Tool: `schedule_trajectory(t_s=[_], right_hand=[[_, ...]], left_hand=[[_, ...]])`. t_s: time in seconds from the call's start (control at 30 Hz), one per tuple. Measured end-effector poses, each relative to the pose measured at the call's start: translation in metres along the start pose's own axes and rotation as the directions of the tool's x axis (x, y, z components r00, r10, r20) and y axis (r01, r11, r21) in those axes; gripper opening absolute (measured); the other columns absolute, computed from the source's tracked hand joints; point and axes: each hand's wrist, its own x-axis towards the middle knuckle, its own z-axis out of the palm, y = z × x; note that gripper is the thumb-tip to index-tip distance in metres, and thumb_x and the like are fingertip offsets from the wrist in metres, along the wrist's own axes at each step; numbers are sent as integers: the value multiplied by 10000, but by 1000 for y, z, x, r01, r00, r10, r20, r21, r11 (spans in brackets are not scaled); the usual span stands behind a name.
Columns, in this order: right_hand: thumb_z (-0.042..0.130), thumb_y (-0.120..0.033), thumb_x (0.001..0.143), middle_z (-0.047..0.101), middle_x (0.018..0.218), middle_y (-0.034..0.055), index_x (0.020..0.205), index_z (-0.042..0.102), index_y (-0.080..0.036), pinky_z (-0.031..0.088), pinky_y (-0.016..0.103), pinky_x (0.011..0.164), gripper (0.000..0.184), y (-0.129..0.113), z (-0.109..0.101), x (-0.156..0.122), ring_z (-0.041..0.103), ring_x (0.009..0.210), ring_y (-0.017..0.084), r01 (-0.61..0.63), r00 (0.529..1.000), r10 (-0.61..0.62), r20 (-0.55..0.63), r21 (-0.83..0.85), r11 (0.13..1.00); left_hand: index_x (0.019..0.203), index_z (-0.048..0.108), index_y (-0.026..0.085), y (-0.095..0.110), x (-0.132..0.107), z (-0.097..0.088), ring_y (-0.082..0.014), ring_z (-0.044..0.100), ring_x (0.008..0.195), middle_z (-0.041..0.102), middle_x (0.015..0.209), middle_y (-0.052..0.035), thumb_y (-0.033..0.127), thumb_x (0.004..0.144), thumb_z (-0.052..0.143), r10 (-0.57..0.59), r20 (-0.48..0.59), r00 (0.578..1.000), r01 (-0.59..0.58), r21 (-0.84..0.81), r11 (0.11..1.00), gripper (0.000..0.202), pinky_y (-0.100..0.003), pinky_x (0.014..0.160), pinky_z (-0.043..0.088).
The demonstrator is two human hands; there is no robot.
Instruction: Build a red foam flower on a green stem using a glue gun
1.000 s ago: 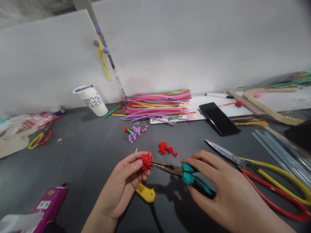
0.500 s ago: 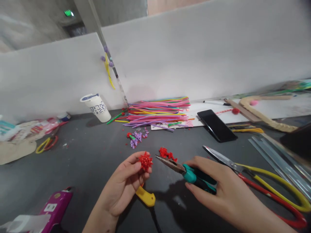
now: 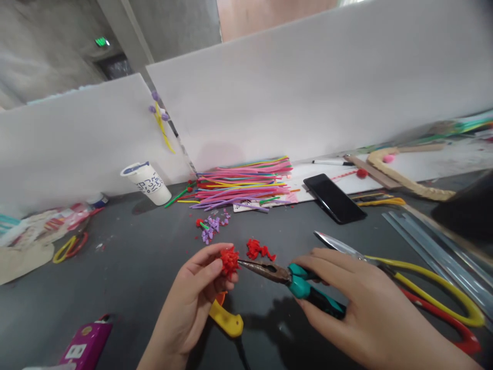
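Observation:
Between the thumb and fingers of my left hand (image 3: pixel 188 293) is a red spiky pompom-like ball (image 3: pixel 230 261). My right hand (image 3: pixel 346 303) is wrapped round the needle-nose pliers (image 3: pixel 269 272), which have teal and black handles. The pliers' tips meet the right side of the red ball; whether they grip a piece of it is too small to tell. Behind the pliers lies a small heap of red pieces (image 3: pixel 259 250) on the dark table. Under my left hand rests a yellow-handled tool (image 3: pixel 228 319) with a black cord, its front end partly hidden by the hand.
Large scissors (image 3: pixel 423 272) lie at the right, near a black phone (image 3: pixel 334 198). Pink and coloured stems (image 3: pixel 242 182) are heaped at the back, with purple bits (image 3: pixel 212 226) before them. A white cup (image 3: pixel 148 183) stands back left; a magenta box (image 3: pixel 87 347) is front left.
The pliers have moved left until their tips reach the red ball. The ball has turned in my left hand, showing a different side. The whole view has shifted slightly.

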Motion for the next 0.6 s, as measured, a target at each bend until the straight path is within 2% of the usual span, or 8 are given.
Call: schedule_trajectory(t_s=[0.17,0.6], right_hand=[[542,-155,765,570,730,-4,771,590,-237,390,289,581,95,-1,4,2,544,672,174,-38,996,39,80,-9,999],[539,-178,749,602,781,8,833,629,-242,426,324,627,139,3,11,4,566,720,196,-38,999,39,29,-45,998]], left_hand=[[887,754,147,-4,2,-6,-90,632,565,707,699,-24,201,690,772,-14,-33,999,15,21,1000,204,-145,535,503],[914,745,182,-9,3,-7,-102,635,570,693,709,-8,217,692,765,28,-60,998,-25,60,998,225,-169,539,509]])
